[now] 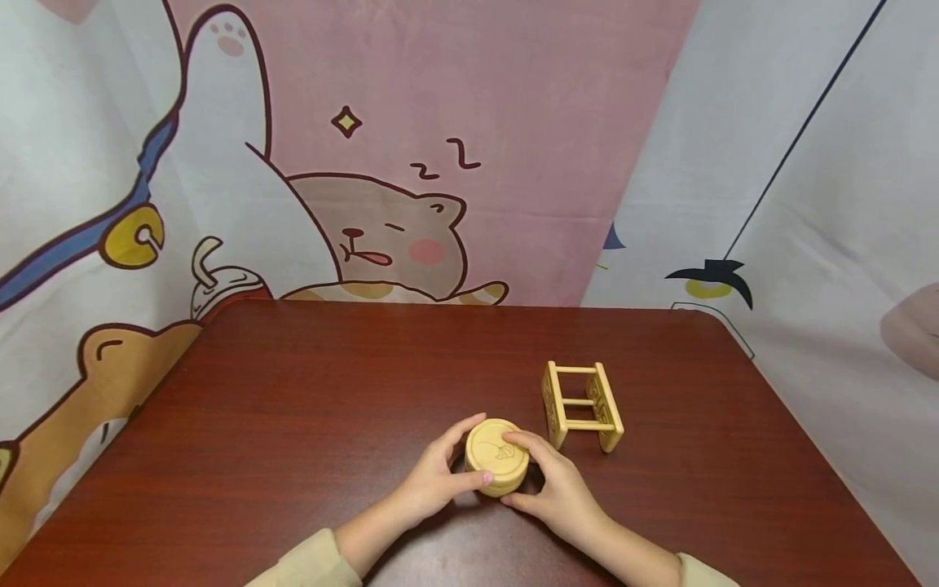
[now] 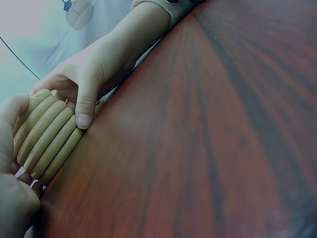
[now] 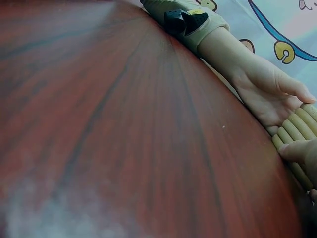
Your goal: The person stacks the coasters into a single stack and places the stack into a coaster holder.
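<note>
A short stack of round, pale yellow wooden coasters (image 1: 497, 452) sits on the table between both hands, the top one bearing a carved leaf-like pattern. In the left wrist view the layered edges of the stack (image 2: 47, 136) show as several discs. My left hand (image 1: 431, 483) grips the stack from the left, its thumb at the front edge. From the right, my right hand (image 1: 563, 492) holds it too, with a finger on the top coaster and the thumb low on the side. The right wrist view shows only part of the stack (image 3: 297, 126).
Behind and right of the stack stands a small yellow wooden rack (image 1: 555, 412), two carved side panels joined by rods. Both lie on a reddish-brown wooden table (image 1: 330, 383). A cartoon-printed cloth (image 1: 528, 163) hangs beyond its far edge.
</note>
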Demonstrator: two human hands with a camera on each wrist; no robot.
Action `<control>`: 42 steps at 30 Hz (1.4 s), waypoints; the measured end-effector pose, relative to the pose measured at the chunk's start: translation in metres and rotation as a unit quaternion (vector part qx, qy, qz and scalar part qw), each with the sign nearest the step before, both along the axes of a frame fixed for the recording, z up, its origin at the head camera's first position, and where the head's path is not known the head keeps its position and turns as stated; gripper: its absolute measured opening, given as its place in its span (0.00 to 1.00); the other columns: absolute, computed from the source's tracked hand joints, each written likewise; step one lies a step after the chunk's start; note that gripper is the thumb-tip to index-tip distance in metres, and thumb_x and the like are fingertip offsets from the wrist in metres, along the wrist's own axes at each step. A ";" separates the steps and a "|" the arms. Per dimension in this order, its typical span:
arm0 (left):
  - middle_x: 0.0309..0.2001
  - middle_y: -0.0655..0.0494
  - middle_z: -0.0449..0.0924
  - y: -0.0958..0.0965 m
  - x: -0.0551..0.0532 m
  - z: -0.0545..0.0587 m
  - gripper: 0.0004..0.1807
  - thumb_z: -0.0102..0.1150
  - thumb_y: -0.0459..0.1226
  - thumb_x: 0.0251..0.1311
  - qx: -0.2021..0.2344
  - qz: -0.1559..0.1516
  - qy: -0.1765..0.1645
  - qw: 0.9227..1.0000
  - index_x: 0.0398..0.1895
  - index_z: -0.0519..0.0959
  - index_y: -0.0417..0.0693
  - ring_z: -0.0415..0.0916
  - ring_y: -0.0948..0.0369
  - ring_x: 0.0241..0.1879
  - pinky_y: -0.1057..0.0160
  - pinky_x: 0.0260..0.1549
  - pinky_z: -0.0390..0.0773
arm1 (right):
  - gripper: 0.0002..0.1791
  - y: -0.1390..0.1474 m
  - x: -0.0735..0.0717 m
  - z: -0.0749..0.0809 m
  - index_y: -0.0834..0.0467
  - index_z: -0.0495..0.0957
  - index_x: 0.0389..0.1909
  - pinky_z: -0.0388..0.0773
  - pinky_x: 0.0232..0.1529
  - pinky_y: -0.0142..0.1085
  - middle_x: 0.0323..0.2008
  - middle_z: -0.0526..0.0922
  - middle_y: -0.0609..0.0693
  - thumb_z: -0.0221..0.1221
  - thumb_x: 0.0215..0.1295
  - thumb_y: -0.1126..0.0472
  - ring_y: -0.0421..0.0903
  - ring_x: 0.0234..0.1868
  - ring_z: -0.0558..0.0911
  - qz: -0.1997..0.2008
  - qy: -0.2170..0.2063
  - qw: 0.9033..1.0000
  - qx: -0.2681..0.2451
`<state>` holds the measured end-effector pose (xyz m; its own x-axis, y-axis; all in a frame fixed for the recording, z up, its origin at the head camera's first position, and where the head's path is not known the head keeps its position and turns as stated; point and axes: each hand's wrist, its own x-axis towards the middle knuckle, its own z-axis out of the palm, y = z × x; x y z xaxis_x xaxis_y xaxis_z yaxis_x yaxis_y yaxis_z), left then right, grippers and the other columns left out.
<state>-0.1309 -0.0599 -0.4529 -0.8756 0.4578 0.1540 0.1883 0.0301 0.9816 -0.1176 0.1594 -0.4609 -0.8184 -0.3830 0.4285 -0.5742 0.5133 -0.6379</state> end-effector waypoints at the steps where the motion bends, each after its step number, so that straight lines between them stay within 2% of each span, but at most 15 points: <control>1: 0.63 0.54 0.70 0.000 0.000 0.000 0.42 0.68 0.35 0.54 0.000 0.000 0.000 1.000 0.71 0.58 0.41 0.63 0.58 0.64 0.48 0.63 0.52 | 0.49 -0.001 0.000 0.000 0.47 0.70 0.61 0.69 0.56 0.45 0.59 0.74 0.46 0.80 0.32 0.63 0.47 0.60 0.73 -0.002 0.007 1.000 0.003; 8: 0.63 0.53 0.69 0.000 0.001 0.002 0.43 0.68 0.35 0.54 0.004 0.001 -0.006 1.000 0.71 0.58 0.41 0.63 0.57 0.64 0.48 0.64 0.51 | 0.49 -0.002 -0.002 -0.002 0.49 0.72 0.59 0.70 0.56 0.37 0.57 0.77 0.47 0.80 0.27 0.66 0.49 0.57 0.75 -0.003 0.046 0.999 -0.005; 12: 0.63 0.54 0.69 0.000 0.001 0.001 0.43 0.69 0.35 0.53 0.007 0.001 -0.010 1.000 0.71 0.59 0.41 0.61 0.58 0.65 0.48 0.65 0.50 | 0.49 -0.002 -0.003 -0.004 0.49 0.73 0.59 0.66 0.58 0.30 0.56 0.77 0.47 0.80 0.27 0.67 0.49 0.57 0.76 0.002 0.045 0.999 -0.016; 17: 0.63 0.53 0.69 0.001 0.000 -0.001 0.43 0.69 0.34 0.53 0.013 0.000 -0.016 1.000 0.71 0.59 0.41 0.61 0.58 0.65 0.50 0.64 0.51 | 0.49 -0.001 -0.003 -0.006 0.49 0.73 0.59 0.63 0.58 0.26 0.56 0.77 0.46 0.80 0.27 0.68 0.48 0.57 0.75 0.006 0.036 0.999 -0.029; 25: 0.62 0.52 0.70 0.002 0.002 0.001 0.43 0.69 0.34 0.53 0.024 0.004 -0.029 0.999 0.71 0.59 0.40 0.63 0.57 0.64 0.49 0.64 0.52 | 0.47 0.000 -0.003 -0.003 0.49 0.73 0.59 0.64 0.58 0.27 0.56 0.76 0.44 0.80 0.29 0.68 0.47 0.58 0.74 0.017 0.019 0.999 -0.043; 31: 0.62 0.51 0.70 0.002 0.003 0.003 0.43 0.69 0.34 0.53 0.037 0.001 -0.036 0.999 0.71 0.58 0.40 0.63 0.56 0.64 0.49 0.65 0.51 | 0.46 0.000 -0.003 -0.001 0.52 0.73 0.59 0.64 0.57 0.26 0.56 0.77 0.49 0.79 0.31 0.67 0.48 0.57 0.75 0.024 0.021 0.998 -0.046; 35: 0.62 0.51 0.70 0.001 0.003 0.003 0.43 0.69 0.34 0.53 0.043 -0.001 -0.040 0.998 0.71 0.58 0.39 0.63 0.55 0.64 0.50 0.65 0.52 | 0.46 -0.002 -0.001 0.002 0.55 0.73 0.59 0.69 0.54 0.28 0.55 0.77 0.52 0.79 0.30 0.69 0.49 0.56 0.75 0.022 0.016 0.998 -0.051; 39: 0.63 0.50 0.69 0.001 0.003 0.003 0.43 0.69 0.34 0.54 0.051 -0.002 -0.045 0.998 0.71 0.58 0.39 0.62 0.54 0.65 0.49 0.65 0.51 | 0.45 -0.005 0.004 0.015 0.62 0.73 0.57 0.77 0.46 0.36 0.55 0.77 0.57 0.77 0.29 0.75 0.48 0.54 0.76 0.031 0.005 0.997 -0.067; 42: 0.63 0.47 0.68 0.002 0.003 0.004 0.43 0.68 0.33 0.54 0.060 -0.004 -0.047 0.997 0.71 0.57 0.38 0.61 0.53 0.65 0.49 0.65 0.51 | 0.42 -0.007 0.008 0.027 0.67 0.72 0.56 0.78 0.43 0.39 0.53 0.76 0.62 0.75 0.31 0.78 0.46 0.54 0.75 0.049 -0.007 0.995 -0.083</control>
